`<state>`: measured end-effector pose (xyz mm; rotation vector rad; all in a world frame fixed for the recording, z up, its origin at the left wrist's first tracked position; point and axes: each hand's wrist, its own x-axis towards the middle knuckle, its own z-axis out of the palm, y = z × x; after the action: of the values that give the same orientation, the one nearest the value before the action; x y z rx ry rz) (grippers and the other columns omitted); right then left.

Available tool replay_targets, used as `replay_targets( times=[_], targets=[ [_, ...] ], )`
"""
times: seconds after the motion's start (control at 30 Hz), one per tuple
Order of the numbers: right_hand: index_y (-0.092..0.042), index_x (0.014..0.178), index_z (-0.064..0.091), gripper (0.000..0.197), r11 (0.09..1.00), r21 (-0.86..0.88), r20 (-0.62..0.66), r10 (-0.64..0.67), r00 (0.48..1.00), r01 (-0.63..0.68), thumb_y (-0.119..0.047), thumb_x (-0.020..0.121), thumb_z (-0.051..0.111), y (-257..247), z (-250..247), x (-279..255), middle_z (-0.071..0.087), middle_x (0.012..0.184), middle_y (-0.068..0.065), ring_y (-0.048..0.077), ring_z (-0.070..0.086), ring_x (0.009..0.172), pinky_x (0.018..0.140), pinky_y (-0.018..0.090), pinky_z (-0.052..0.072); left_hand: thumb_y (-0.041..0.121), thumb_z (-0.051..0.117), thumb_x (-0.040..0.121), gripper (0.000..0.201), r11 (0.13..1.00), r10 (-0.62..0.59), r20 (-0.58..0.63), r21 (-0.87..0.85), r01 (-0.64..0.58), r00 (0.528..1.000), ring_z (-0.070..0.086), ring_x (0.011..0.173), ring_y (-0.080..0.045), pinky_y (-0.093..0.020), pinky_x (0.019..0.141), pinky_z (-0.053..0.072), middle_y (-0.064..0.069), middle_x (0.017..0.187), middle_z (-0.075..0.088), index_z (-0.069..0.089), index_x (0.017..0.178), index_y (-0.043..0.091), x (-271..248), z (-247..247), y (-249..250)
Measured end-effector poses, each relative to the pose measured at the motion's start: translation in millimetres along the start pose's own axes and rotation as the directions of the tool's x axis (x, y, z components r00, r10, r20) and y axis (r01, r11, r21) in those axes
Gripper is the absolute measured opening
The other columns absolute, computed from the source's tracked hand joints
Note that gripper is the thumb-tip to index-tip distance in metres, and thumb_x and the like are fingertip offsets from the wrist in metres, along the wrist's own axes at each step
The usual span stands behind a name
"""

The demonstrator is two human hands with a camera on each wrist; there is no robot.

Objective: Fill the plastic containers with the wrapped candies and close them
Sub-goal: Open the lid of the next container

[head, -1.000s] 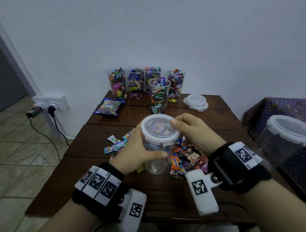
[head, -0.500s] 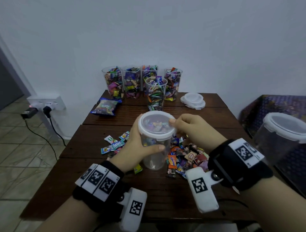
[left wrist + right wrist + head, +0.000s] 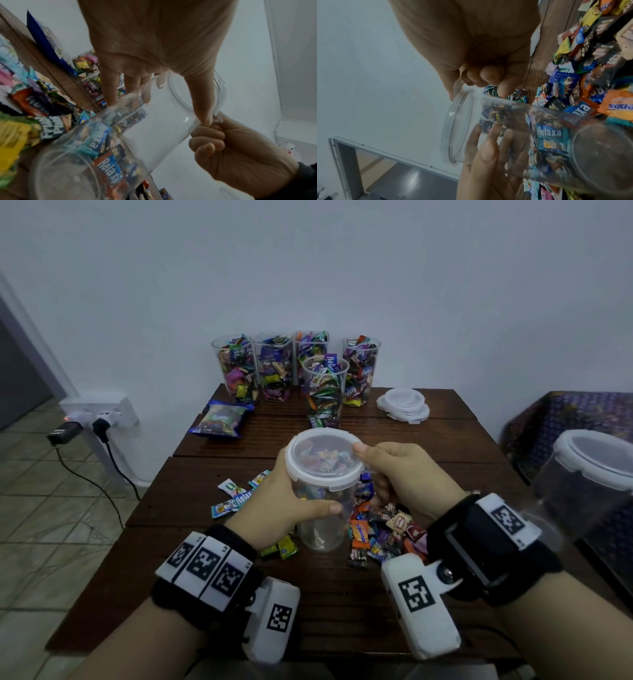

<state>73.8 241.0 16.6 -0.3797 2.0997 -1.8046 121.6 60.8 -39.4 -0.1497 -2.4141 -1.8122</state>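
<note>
A clear plastic container (image 3: pixel 322 508) is being held above the counter (image 3: pixel 212 508), over the loose wrapped candies (image 3: pixel 383 529) that are lying spread beneath it. The left hand (image 3: pixel 284 505) is being wrapped round the container's wall, thumb toward the viewer and fingers at the far side, so that the body is being steadied against whatever force is applied at the top. The right hand (image 3: pixel 400 474) is being kept at the rim of the white lid (image 3: pixel 323 457), its thumb pressed on the lid's edge and its curled fingers tucked under the lip; by this pinch the lid is probably being worked at one point of its edge. Whether the lid is fully seated cannot be told.

In the wrist views the container appears clear and largely empty, the candies being seen through its wall rather than inside it; the contents cannot be judged with certainty.

Five filled containers (image 3: pixel 274 368) without lids are being kept at the back of the counter, near the wall, out of the working area. A stack of spare lids (image 3: pixel 404 405) is being kept beside them, within reach for closing. A candy bag (image 3: pixel 221 419) is lying at the left, and a larger lidded tub (image 3: pixel 596 474) is standing at the right edge of view.
</note>
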Motion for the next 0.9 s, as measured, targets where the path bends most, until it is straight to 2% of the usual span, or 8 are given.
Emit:
replay_targets(
  times=[0.07, 0.17, 0.33, 0.43, 0.53, 0.67, 0.8, 0.9],
  targets=[
    [-0.011, 0.061, 0.044, 0.038, 1.000, -0.013, 0.002, -0.008, 1.000, 0.008, -0.030, 0.092, 0.056, 2, -2, 0, 0.039, 0.047, -0.001, 0.012, 0.036, 0.042, 0.045, 0.024, 0.045, 0.046, 0.083, 0.054, 0.104, 1.000, -0.007, -0.003, 0.009, 0.007, 1.000, 0.047, 0.122, 0.003, -0.024, 0.100, 0.042, 0.017, 0.134, 0.048, 0.029, 0.141, 0.030, -1, -1, 0],
    [-0.010, 0.060, 0.049, 0.037, 0.997, -0.040, 0.007, -0.063, 0.998, 0.063, -0.027, 0.093, 0.055, 2, -6, 0, 0.050, 0.053, 0.001, 0.009, 0.040, 0.042, 0.044, 0.022, 0.042, 0.045, 0.087, 0.056, 0.108, 1.000, -0.011, -0.004, 0.004, 0.011, 1.000, 0.045, 0.123, 0.005, -0.019, 0.099, 0.040, 0.018, 0.135, 0.047, 0.026, 0.143, 0.029, -1, 0, 0],
    [-0.009, 0.066, 0.053, 0.030, 0.976, 0.127, -0.001, -0.177, 0.984, 0.176, -0.016, 0.095, 0.048, -16, -8, -1, 0.052, 0.049, -0.003, 0.009, 0.041, 0.041, 0.041, 0.019, 0.037, 0.033, 0.087, 0.059, 0.098, 1.000, -0.025, -0.008, 0.000, 0.025, 1.000, 0.045, 0.123, 0.005, -0.018, 0.096, 0.042, 0.019, 0.132, 0.048, 0.029, 0.138, 0.035, -2, 0, 0],
    [-0.010, 0.069, 0.052, 0.028, 0.937, 0.262, -0.139, -0.202, 0.970, 0.232, -0.013, 0.096, 0.046, -30, -18, 9, 0.058, 0.055, -0.007, 0.006, 0.045, 0.043, 0.039, 0.016, 0.038, 0.032, 0.085, 0.056, 0.089, 0.997, -0.056, -0.010, -0.045, 0.056, 0.998, 0.044, 0.123, 0.005, -0.012, 0.085, 0.047, 0.016, 0.130, 0.046, 0.030, 0.124, 0.047, -3, 2, 1],
    [-0.013, 0.072, 0.052, 0.026, 0.921, 0.301, -0.281, -0.161, 0.946, 0.247, -0.013, 0.097, 0.046, -35, -37, 27, 0.062, 0.056, -0.008, 0.004, 0.050, 0.043, 0.039, 0.015, 0.040, 0.034, 0.080, 0.054, 0.086, 0.996, -0.065, 0.000, -0.066, 0.065, 0.998, 0.043, 0.123, 0.005, -0.006, 0.080, 0.046, 0.016, 0.130, 0.045, 0.029, 0.122, 0.047, -5, 2, 3],
    [-0.014, 0.077, 0.050, 0.021, 0.960, 0.269, -0.384, 0.032, 0.923, 0.079, -0.012, 0.097, 0.047, -13, -67, 61, 0.061, 0.056, -0.004, 0.003, 0.051, 0.036, 0.036, 0.012, 0.038, 0.036, 0.079, 0.053, 0.088, 0.995, -0.078, 0.003, -0.069, 0.078, 0.997, 0.043, 0.122, 0.005, -0.007, 0.083, 0.045, 0.019, 0.130, 0.044, 0.027, 0.123, 0.048, -5, 2, 5],
    [-0.013, 0.072, 0.046, 0.025, 0.966, 0.186, -0.382, 0.238, 0.893, -0.178, -0.010, 0.097, 0.043, 17, -95, 94, 0.053, 0.038, -0.005, 0.004, 0.047, 0.030, 0.032, 0.011, 0.034, 0.039, 0.081, 0.050, 0.087, 0.991, -0.110, -0.001, -0.077, 0.110, 0.994, 0.043, 0.125, 0.003, -0.028, 0.100, 0.043, 0.019, 0.130, 0.045, 0.030, 0.121, 0.051, -5, 2, 6],
    [-0.015, 0.073, 0.049, 0.022, 0.958, 0.092, -0.424, 0.285, 0.860, -0.272, -0.013, 0.095, 0.045, 39, -111, 108, 0.055, 0.068, 0.001, 0.012, 0.052, 0.055, 0.051, 0.025, 0.043, 0.037, 0.081, 0.051, 0.087, 0.989, -0.125, -0.005, -0.083, 0.125, 0.992, 0.042, 0.125, 0.003, -0.030, 0.102, 0.041, 0.019, 0.130, 0.045, 0.031, 0.120, 0.051, -5, 2, 8]
  ],
)
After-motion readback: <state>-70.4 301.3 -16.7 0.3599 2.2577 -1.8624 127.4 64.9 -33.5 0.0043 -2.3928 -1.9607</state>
